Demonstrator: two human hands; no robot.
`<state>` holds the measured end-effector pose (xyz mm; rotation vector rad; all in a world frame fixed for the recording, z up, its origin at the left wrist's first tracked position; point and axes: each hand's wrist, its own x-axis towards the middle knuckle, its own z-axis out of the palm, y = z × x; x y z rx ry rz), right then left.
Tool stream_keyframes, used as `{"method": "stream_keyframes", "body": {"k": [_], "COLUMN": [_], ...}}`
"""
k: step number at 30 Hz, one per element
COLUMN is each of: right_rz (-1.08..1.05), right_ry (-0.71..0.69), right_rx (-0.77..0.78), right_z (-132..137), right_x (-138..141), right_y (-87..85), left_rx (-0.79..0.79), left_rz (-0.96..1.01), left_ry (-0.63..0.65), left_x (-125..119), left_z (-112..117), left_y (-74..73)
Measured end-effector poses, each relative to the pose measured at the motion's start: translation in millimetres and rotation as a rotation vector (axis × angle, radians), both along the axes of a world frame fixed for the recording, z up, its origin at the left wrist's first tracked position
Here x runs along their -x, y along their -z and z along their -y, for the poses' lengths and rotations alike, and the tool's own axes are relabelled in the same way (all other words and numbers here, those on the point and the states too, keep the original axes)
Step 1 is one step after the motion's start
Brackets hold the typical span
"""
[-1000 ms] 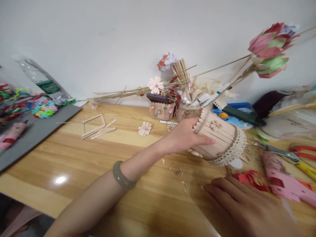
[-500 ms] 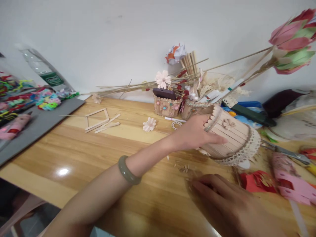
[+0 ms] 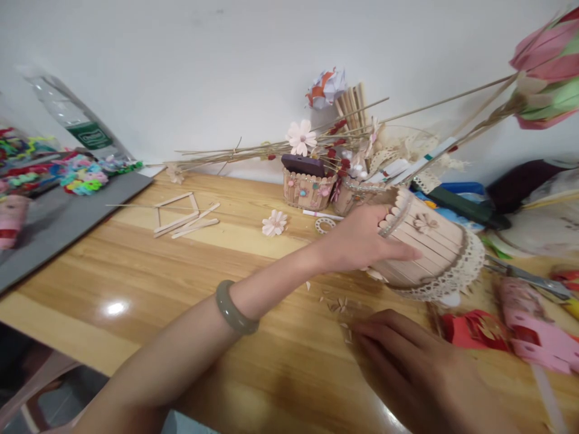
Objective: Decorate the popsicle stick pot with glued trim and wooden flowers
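L hand [image 3: 357, 238] grips the stick basket [image 3: 436, 248], thumb on the slats, other fingers mostly hidden; R hand [image 3: 362, 328] has its fingers bunched together by the wood scraps [image 3: 339, 305], can't tell if pinching any. Main risk, prob.: too hard a squeeze works a slat loose, or a swing R snags the lace trim [image 3: 465, 271] on the scissors [image 3: 534, 278]. Basket's over the bench's [image 3: 217, 265] R half, nearer back edge than front, tipped sideways; long axis approx. L–R along slats, scalloped end L, lace end R & slightly frontward.
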<state>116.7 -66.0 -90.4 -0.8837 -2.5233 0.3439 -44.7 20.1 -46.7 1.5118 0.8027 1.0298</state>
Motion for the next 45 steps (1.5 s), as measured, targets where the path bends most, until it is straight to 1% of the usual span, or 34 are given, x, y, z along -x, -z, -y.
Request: {"method": "stream_keyframes", "body": {"k": [7,12,14,16,18,19,20,23,25,26,28,32,35,45], "right_rz": [0.027,0.064,0.064,0.009,-0.077,-0.133,-0.172,-0.287,-0.286,-0.271,-0.247,-0.214,-0.200,-0.175], "right_ry": [0.034,0.045,0.044,0.026,0.020,0.022,0.056,0.141,0.185,0.197,0.187,0.120,0.125,0.107], "right_rx": [0.112,0.300,0.369,0.377,0.320,0.255,0.184,-0.166,-0.389,-0.477,-0.593,-0.666,-0.677,-0.685], "right_z": [-3,-5,-4,-4,-5,-6,-8,-17,-24,-28,-33,-34,-31,-25], "right_x": [9,8,6,1,-6,-10,-15,-28,-35,-37,-40,-43,-46,-46], "right_y": [2.5,2.7,-1.0,-10.4,-27.0,-37.1,-47.6,-73.8,-82.4,-84.1,-84.3,-81.5,-81.5,-90.7], "left_rx": [0.015,0.063,0.088,0.133,0.185,0.193,0.182,0.198,0.243,0.242,0.251,0.297,0.307,0.293], "left_rz": [0.002,-0.012,-0.023,-0.027,-0.037,-0.040,-0.042,-0.008,0.048,0.076,0.137,0.159,0.123,0.131], "left_ry": [-0.009,-0.043,-0.057,-0.075,-0.064,-0.059,-0.058,-0.073,-0.060,-0.031,0.016,0.047,0.044,0.095], "left_x": [-1,-1,0,0,0,-1,-2,-8,-13,-15,-19,-24,-25,-25], "left_z": [0,2,4,5,7,8,9,15,21,24,31,43,49,55], "left_y": [-2.1,-3.5,-4.7,-6.4,-8.2,-9.0,-9.7,-11.2,-12.6,-13.7,-17.1,-25.7,-30.2,-33.0]}}
